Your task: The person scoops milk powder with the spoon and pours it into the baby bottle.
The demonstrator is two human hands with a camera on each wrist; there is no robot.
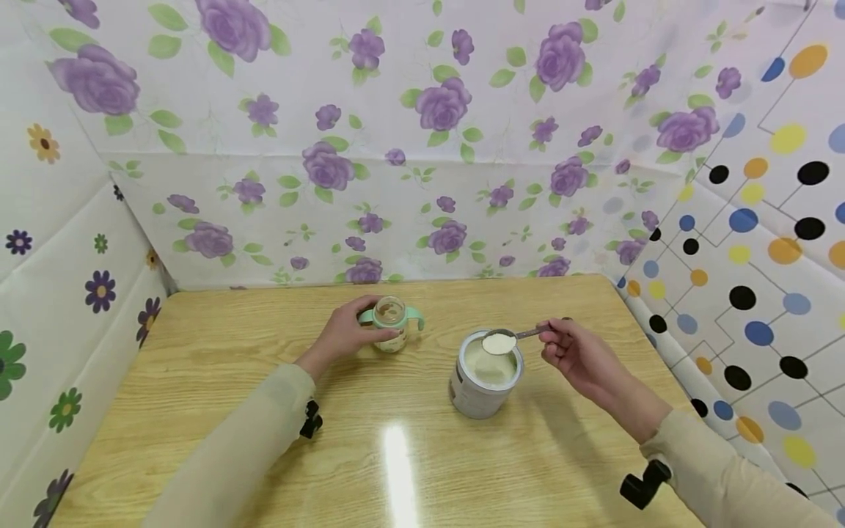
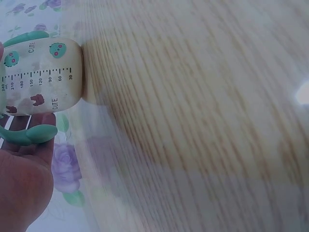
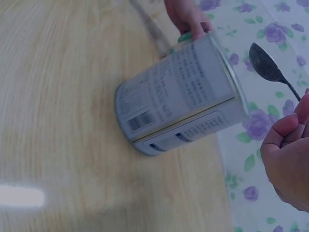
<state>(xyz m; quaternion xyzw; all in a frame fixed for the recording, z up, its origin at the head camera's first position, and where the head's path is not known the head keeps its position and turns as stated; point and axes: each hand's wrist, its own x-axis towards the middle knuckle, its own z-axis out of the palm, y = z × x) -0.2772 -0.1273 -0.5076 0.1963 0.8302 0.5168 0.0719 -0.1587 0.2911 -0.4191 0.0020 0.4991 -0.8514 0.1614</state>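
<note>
A small open baby bottle (image 1: 391, 323) with mint-green handles stands on the wooden table (image 1: 218, 381); my left hand (image 1: 346, 334) grips its side. The left wrist view shows the bottle (image 2: 41, 79) close up, with a printed measuring scale. To its right stands an open tin (image 1: 483, 374) of white powder. My right hand (image 1: 574, 352) pinches the handle of a metal spoon (image 1: 505, 341) heaped with powder, held just above the tin's rim. In the right wrist view the spoon's bowl (image 3: 264, 62) hangs beside the tin (image 3: 181, 96).
Flowered and dotted sheets wall the table at the back (image 1: 422, 161), left (image 1: 59, 293) and right (image 1: 759, 242). A bright glare (image 1: 396, 455) lies on the wood near the front edge. Black wrist camera mounts (image 1: 643, 484) sit on both sleeves.
</note>
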